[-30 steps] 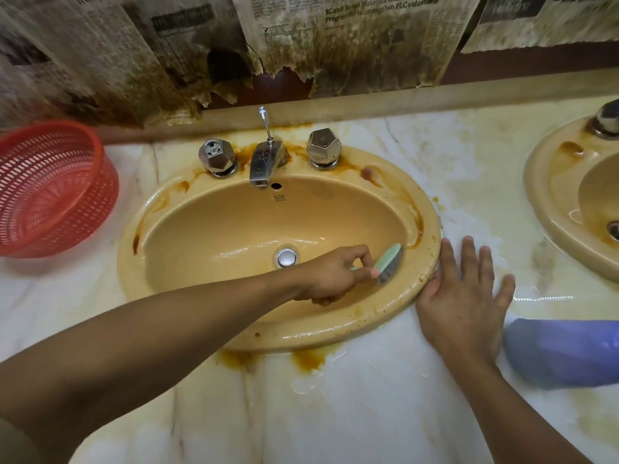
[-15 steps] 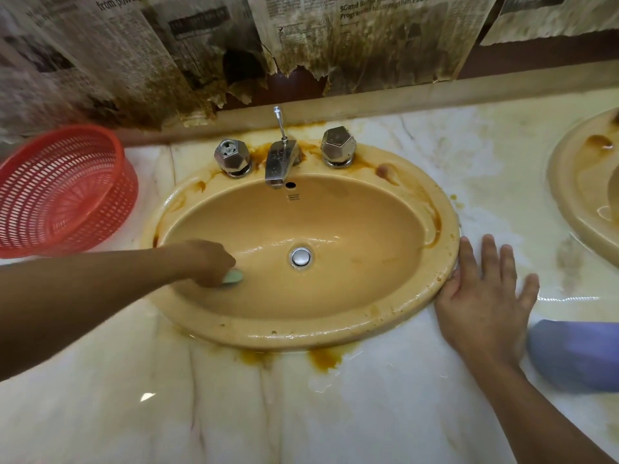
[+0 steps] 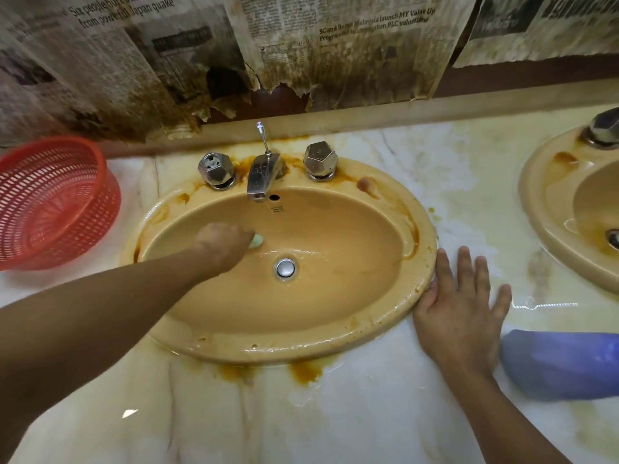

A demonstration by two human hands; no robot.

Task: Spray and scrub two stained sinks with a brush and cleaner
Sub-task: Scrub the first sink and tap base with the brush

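Fingers of the left hand [image 3: 224, 244] curl round a pale green brush [image 3: 257, 241], pressed to the bowl of the stained sink [image 3: 335, 346] at about ten o'clock from the drain [image 3: 285, 268] (only its tip shows past the knuckles). The right hand [image 3: 459, 313] lies flat on the desk [image 3: 335, 423] at the rim's four o'clock, fingers straight and spread, holding nothing. A second stained sink [image 3: 539, 209] sits at three o'clock.
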